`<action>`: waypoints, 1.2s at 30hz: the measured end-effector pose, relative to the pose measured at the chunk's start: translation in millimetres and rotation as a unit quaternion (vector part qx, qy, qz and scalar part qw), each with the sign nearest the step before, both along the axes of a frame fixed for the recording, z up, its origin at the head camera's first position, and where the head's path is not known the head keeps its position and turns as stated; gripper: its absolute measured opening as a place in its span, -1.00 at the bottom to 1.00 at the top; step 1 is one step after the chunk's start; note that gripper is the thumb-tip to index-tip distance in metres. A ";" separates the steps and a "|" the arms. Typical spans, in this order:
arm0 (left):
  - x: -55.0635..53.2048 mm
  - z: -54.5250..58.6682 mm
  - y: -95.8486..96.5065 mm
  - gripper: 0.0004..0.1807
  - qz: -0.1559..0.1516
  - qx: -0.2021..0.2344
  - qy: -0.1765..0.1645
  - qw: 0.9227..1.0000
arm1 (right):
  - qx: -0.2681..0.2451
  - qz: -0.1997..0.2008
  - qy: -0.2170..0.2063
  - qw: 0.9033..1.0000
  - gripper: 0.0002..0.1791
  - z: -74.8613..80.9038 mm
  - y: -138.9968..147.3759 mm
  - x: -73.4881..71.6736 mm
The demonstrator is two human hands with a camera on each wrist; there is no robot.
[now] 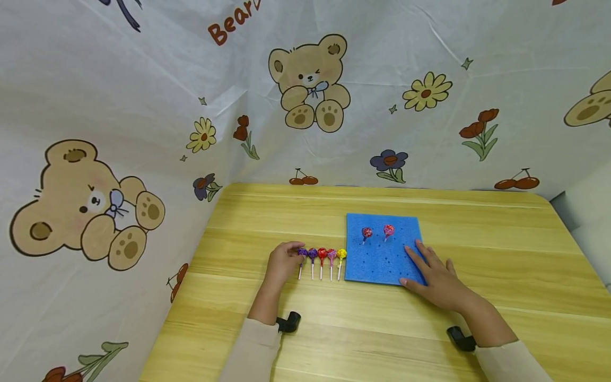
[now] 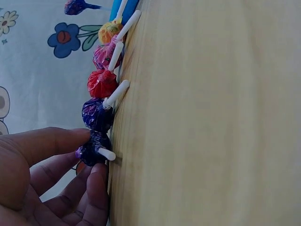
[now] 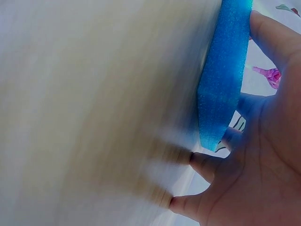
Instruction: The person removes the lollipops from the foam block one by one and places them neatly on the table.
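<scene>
At the left end of a row of wrapped lollipops, my left hand pinches the head of a dark purple lollipop between thumb and fingers. Beside it lie another purple lollipop, a red one, a pink one and a yellow one, sticks toward me. My right hand spreads over the right edge of a blue foam board, thumb and some fingers on it, others on the table. A dark red lollipop and a pink-red lollipop stand in the board.
Small holes dot the foam board, which lies flat on the wooden table. A white cloth printed with bears and flowers hangs behind the table and along its left side. Each wrist wears a black camera mount.
</scene>
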State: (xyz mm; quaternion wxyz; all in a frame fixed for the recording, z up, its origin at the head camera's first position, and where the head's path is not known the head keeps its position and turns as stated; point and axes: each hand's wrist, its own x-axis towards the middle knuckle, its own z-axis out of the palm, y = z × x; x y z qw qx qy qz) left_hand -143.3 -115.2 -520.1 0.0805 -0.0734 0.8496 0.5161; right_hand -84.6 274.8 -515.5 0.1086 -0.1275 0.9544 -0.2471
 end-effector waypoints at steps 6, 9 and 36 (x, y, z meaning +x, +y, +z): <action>0.4 1.0 -0.1 -0.70 -0.005 -0.001 0.008 1.000 | 0.001 0.000 0.003 1.000 -0.01 0.7 -0.5 -0.1; 0.5 1.5 -0.3 -0.70 -0.004 0.001 0.009 1.000 | 0.000 0.000 0.003 1.000 -0.01 0.5 -0.3 -0.4; 4.0 21.1 -4.9 -0.67 0.008 0.077 -0.002 0.997 | -0.002 -0.002 0.001 1.000 -0.01 2.0 -0.7 1.0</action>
